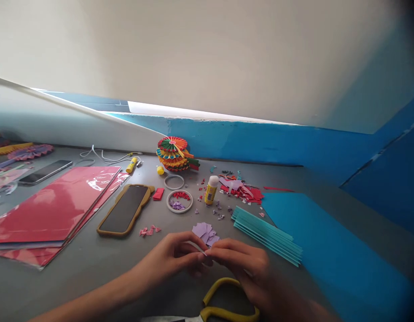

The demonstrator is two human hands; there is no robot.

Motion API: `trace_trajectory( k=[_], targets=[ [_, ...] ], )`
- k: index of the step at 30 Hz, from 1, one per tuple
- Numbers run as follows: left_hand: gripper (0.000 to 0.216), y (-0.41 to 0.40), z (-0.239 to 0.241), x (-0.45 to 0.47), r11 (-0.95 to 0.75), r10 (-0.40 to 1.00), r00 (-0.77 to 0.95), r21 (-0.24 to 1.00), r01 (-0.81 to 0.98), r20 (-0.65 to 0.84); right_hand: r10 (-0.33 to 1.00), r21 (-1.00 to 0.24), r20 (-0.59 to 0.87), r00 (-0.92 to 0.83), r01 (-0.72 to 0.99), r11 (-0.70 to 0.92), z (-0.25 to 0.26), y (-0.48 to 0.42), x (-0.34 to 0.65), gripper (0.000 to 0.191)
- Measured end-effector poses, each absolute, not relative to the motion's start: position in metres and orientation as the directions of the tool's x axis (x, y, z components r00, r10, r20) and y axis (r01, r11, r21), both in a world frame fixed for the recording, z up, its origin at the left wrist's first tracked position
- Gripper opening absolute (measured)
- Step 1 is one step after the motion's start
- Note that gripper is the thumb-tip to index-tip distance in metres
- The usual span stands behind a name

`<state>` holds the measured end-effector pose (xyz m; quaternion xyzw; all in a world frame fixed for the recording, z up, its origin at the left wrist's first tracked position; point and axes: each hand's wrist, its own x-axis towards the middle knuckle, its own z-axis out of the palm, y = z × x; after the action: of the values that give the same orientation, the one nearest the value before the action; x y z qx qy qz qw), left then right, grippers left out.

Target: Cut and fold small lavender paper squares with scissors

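Note:
My left hand [180, 254] and my right hand [243, 258] meet at the fingertips. Pinched between them is a small, pale piece of paper [204, 253], mostly covered by the fingers. Just beyond lies a pile of cut purple paper pieces [204, 231]. Yellow-handled scissors [216, 288] rest on the table below my hands, partly hidden by my right hand and wrist. Twisted pink paper bits [148, 230] lie left of the pile. An upright glue stick [211, 191] stands behind it.
Two rings lie farther back; the nearer ring [168, 207] encircles red and purple bits. A phone [126, 209] and red paper packs [55, 205] are left. Folded teal paper [267, 235], blue paper [330, 250] and red scraps [249, 195] lie right. A pleated paper ornament [175, 154] stands behind.

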<state>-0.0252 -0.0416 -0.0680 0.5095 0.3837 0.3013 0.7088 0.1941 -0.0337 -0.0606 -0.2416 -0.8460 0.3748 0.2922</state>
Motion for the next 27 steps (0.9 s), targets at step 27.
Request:
trace_trajectory(
  k=[27],
  targets=[
    [0.022, -0.046, -0.072, -0.019, 0.431, 0.743, 0.625, 0.885, -0.174, -0.240, 0.776, -0.856, 0.004, -0.631, 0.399, 0.329, -0.036, -0.041, 0.188, 0.025]
  ],
)
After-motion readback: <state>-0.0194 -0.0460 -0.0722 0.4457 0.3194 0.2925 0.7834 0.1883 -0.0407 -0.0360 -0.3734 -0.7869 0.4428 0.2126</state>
